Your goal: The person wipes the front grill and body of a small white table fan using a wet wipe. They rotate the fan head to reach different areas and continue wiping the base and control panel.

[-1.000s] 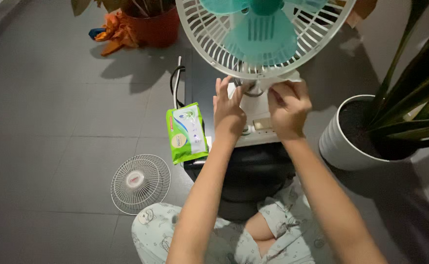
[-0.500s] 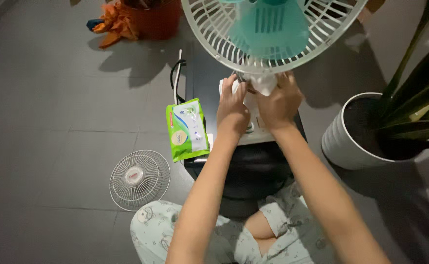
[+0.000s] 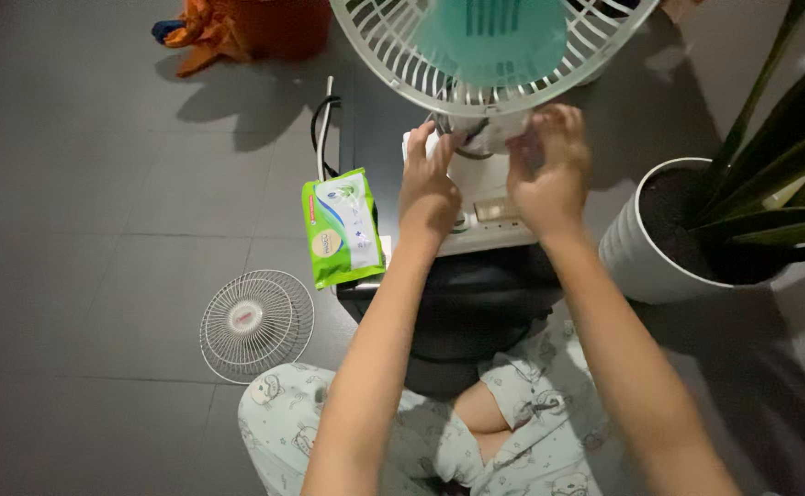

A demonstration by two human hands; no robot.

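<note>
Both hands work at the neck of a small table fan [image 3: 489,55], just under its white rear grille, where the teal blades show through the wires. The left hand [image 3: 428,188] rests on the left side of the fan's neck, fingers [image 3: 419,147] stretched upward and loosely curled against it, not clamped round anything that can be made out. The right hand [image 3: 551,174] is on the right side of the neck, its fingers bent over a crumpled white wet wipe [image 3: 499,131], which it presses against the neck directly beneath the grille; the wipe lies between the two hands and touches the fan.

The fan's white base [image 3: 485,216], with its switch panel, stands below the hands on a dark stool [image 3: 457,312] that sits between the person's knees, clad in pale patterned pyjama trousers [image 3: 283,422].

Left of the fan's base, a green and white packet of wet wipes [image 3: 341,227] lies partly over the stool's edge. Further left of the fan and lower, the detached front fan guard [image 3: 257,324], a round wire disc, lies flat on the grey tiled floor [image 3: 81,230]. A power cord [image 3: 322,129] runs beside the stool above the packet. Right of the fan stands a white plant pot [image 3: 627,248] with long dark leaves. At the upper left of the fan, an orange pot [image 3: 274,32] sits with an orange cloth [image 3: 202,37] beside it.
</note>
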